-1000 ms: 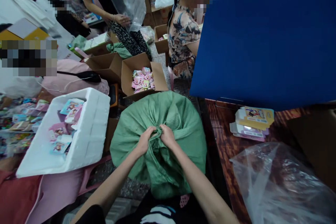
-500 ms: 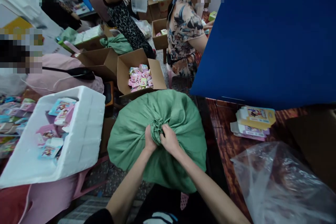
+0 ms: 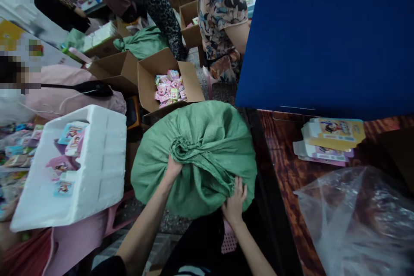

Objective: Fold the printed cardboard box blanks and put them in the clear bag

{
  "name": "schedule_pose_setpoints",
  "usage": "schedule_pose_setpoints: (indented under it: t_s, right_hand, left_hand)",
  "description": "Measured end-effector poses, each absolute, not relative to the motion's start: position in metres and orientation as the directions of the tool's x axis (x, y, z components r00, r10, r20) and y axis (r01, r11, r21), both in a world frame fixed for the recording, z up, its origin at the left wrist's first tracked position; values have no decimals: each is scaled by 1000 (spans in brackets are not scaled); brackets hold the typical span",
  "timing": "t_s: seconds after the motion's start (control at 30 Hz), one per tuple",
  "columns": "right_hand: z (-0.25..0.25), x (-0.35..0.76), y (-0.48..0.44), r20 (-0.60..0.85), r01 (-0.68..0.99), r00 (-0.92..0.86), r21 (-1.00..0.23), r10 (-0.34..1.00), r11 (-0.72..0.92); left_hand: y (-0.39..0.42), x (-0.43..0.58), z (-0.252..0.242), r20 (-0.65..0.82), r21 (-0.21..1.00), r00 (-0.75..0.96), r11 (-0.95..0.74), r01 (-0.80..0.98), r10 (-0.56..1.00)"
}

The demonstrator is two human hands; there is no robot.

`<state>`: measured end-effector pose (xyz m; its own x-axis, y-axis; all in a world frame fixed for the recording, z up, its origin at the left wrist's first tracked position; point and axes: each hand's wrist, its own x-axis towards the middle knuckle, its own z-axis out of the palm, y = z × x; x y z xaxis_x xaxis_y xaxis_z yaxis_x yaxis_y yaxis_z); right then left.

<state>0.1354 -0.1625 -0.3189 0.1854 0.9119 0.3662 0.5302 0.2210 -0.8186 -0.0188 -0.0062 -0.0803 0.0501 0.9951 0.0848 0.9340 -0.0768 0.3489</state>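
A large, bulging green woven sack (image 3: 207, 125) fills the space in front of my body. Its gathered mouth is bunched into a loop of creased cloth at the top. My left hand (image 3: 175, 166) is closed around the near left side of that gathered mouth. From there, a folded edge of cloth stretches across to the sack's lower right. My right hand (image 3: 234, 203) grips the end of this edge, its fingers over the cloth and its thumb mostly hidden. What lies inside the sack cannot be seen.
A white foam box (image 3: 108, 159) with small cartons stands left. Beyond the sack is an open cardboard box (image 3: 190, 82) of small packets. Right, flattened cartons (image 3: 336, 133) and clear plastic (image 3: 343, 211) lie on a wood-patterned table (image 3: 284, 172) below a blue panel (image 3: 323, 43). Several people work nearby.
My hands were together at the sack's gathered neck. My right hand has moved right and toward me, drawing a fold of cloth out; the mouth has loosened. The view has tilted down.
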Motion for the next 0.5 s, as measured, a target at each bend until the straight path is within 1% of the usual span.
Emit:
schedule_pose_setpoints:
  t_s: [0.1, 0.23, 0.37, 0.5]
  right_hand:
    - [-286, 136, -110, 399, 473, 161, -834, 903, 285]
    - [-241, 137, -54, 395, 372, -32, -848, 918, 377]
    - [-206, 126, -16, 459, 178, -183, -854, 869, 489]
    - [-185, 117, 1, 560, -32, -309, -814, 768, 580]
  left_hand:
    - [-4, -18, -75, 39, 222, 66, -73, 972, 997]
    - [-9, -4, -72, -25, 90, 118, -115, 989, 993]
    - [-30, 14, -64, -44, 15, 195, -195, 981, 980]
    - [-46, 18, -43, -77, -190, 354, -362, 913, 932]
